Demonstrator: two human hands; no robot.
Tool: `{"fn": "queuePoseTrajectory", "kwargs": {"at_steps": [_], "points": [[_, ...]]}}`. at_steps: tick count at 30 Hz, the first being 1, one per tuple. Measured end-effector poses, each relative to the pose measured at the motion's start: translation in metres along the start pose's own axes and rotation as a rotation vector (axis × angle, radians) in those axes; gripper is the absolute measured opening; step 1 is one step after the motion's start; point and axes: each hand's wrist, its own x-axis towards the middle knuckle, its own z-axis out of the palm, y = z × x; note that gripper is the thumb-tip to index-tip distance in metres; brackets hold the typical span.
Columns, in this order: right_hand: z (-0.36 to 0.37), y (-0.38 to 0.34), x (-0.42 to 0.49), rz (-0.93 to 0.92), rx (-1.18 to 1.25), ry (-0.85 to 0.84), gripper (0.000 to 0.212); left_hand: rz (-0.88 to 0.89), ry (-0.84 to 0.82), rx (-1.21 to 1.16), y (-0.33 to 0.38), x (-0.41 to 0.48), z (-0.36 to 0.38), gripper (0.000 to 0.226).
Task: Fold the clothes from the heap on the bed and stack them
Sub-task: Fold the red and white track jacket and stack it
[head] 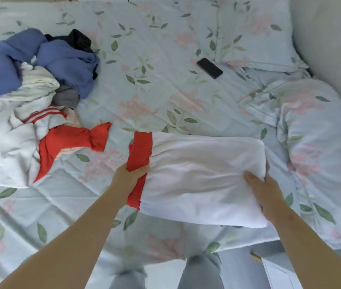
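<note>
White garment [202, 178] with red trim is laid across the near edge of the bed [155, 59], already doubled into a rough long rectangle, so a fold is judged to be in progress. Its red end is gripped by the left hand [131, 176], fingers curled round the band. The opposite white end is held by the right hand [264, 193], thumb on top, the other fingers hidden by cloth. Hands are well apart, one at each end. No finished stack can be seen anywhere in view, so the task is judged early: at best one item is part-folded. The heap [30, 97] at far left is untouched-looking and mixed: blue, white, grey, dark and red pieces are tangled together, a red piece [71, 140] trailing nearest the garment. All of that is left to fold, plus stacking. Bed is covered by a pale blue floral quilt, wrinkled. A dark phone [209, 68] is lying face-up beyond the garment, near a matching pillow [255, 32]; a second pillow [319, 130] is at right. A pale padded surface [332, 38] is seen at top right, possibly a headboard.
</note>
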Motion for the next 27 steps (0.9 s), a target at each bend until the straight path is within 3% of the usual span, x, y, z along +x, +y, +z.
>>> {"fn": "queuePoseTrajectory", "kwargs": {"at_steps": [2, 11, 14, 17, 19, 21, 24, 27], "points": [[-0.027, 0.002, 0.030, 0.025, -0.003, -0.012, 0.026, -0.004, 0.002, -0.001, 0.005, 0.004, 0.040, 0.018], [-0.106, 0.008, 0.157, 0.104, -0.094, -0.079, 0.026, -0.149, 0.120, 0.038, -0.012, 0.025, 0.191, 0.019], [-0.108, 0.016, 0.185, 0.120, -0.259, -0.073, 0.028, -0.128, 0.242, 0.427, -0.018, 0.037, 0.212, 0.028], [-0.101, 0.031, 0.198, 0.074, -0.690, 0.002, 0.052, -0.055, 0.368, 0.900, -0.027, 0.038, 0.226, 0.062], [-0.092, 0.038, 0.194, -0.053, -0.976, -0.044, 0.065, 0.115, 0.298, 1.058, -0.032, 0.035, 0.238, 0.071], [-0.080, 0.045, 0.185, -0.164, -1.107, -0.193, 0.068, 0.211, 0.076, 1.216, -0.040, 0.033, 0.250, 0.067], [-0.063, 0.057, 0.168, -0.203, -1.256, -0.406, 0.055, 0.120, -0.260, 1.414, -0.052, 0.034, 0.254, 0.062], [-0.056, 0.065, 0.155, -0.144, -1.296, -0.460, 0.048, 0.082, -0.342, 1.535, -0.054, 0.036, 0.247, 0.070]]}}
